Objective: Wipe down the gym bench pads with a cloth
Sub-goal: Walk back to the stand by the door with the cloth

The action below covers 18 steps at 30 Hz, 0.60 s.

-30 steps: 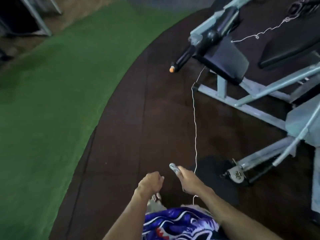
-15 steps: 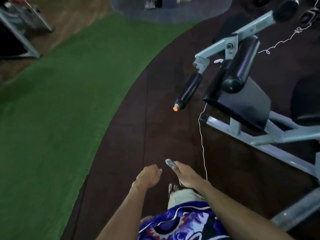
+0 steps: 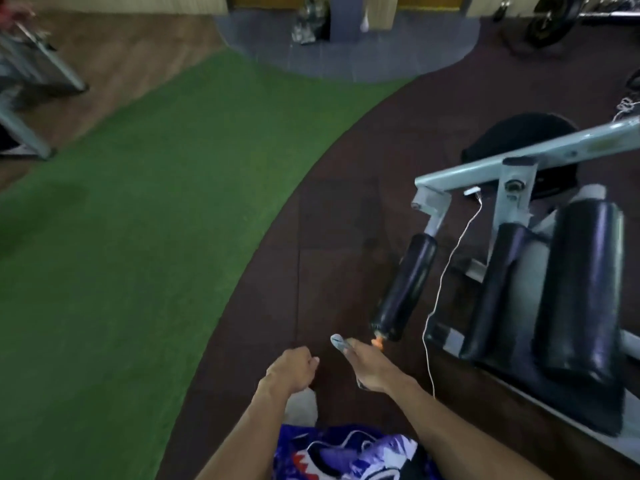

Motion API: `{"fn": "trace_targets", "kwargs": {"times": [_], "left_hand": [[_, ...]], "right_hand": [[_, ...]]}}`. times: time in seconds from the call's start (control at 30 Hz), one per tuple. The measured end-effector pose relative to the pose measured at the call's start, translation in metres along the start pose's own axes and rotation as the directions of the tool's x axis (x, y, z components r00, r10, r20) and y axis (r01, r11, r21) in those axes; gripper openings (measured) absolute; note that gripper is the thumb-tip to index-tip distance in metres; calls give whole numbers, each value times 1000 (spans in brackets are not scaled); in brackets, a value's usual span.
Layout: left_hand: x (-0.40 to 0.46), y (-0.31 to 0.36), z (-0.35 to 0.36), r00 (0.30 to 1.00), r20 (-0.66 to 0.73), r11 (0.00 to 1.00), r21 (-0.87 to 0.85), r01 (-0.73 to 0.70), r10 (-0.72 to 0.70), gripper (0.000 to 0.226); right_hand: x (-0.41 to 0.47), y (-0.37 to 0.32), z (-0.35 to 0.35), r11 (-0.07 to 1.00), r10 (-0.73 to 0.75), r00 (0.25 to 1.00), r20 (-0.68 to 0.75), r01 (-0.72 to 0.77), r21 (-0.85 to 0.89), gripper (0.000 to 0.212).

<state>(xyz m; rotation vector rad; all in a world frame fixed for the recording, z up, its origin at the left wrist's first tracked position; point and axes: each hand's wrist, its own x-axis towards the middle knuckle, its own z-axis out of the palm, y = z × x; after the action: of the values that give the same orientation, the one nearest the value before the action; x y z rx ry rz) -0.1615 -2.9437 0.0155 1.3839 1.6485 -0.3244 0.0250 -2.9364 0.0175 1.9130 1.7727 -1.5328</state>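
While the green turf [image 3: 145, 237] fills the wide stretch to the left of the gym machine [image 3: 540, 271], the dark rubber floor [image 3: 332, 258] curves between the two and carries the machine's pale blue frame [image 3: 512, 168]. On that machine the largest black roller pad [image 3: 581, 292] lies on its right part, a slimmer roller pad [image 3: 495, 289] sits just beside it to the left, and a flat black pad [image 3: 540, 396] spreads beneath them toward the viewer. Left of those, a narrower black padded handle [image 3: 405, 289] slants down from the frame and ends in an orange tip [image 3: 378, 342]. A thin white cord [image 3: 446, 271] hangs from the frame between the handle and the slim roller. Below the machine's handle, the right hand [image 3: 369, 367] grips a small pale grey object [image 3: 338, 342], too blurred to say whether it is the cloth, its end showing near the orange tip. Further left of the machine, the left hand [image 3: 291, 370] is curled into a fist with nothing visible in it. Blue patterned shorts [image 3: 346, 455] show at the bottom edge.
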Motion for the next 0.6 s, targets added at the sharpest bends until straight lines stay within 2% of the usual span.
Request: {"fn": "trace_targets", "kwargs": {"times": [0.23, 0.37, 0.47, 0.6], "left_hand": [[136, 62, -185, 998, 3, 993, 104, -62, 62, 36], [233, 106, -277, 996, 16, 987, 136, -85, 83, 38], [312, 148, -348, 996, 10, 988, 131, -87, 87, 39], [400, 212, -445, 997, 11, 992, 105, -75, 74, 38]], "right_hand": [[144, -98, -134, 998, -53, 996, -75, 56, 41, 41], [241, -142, -220, 999, -45, 998, -52, 45, 7, 42], [319, -167, -300, 999, -26, 998, -58, 29, 44, 42], [405, -200, -421, 996, -83, 995, -51, 84, 13, 40]]}}
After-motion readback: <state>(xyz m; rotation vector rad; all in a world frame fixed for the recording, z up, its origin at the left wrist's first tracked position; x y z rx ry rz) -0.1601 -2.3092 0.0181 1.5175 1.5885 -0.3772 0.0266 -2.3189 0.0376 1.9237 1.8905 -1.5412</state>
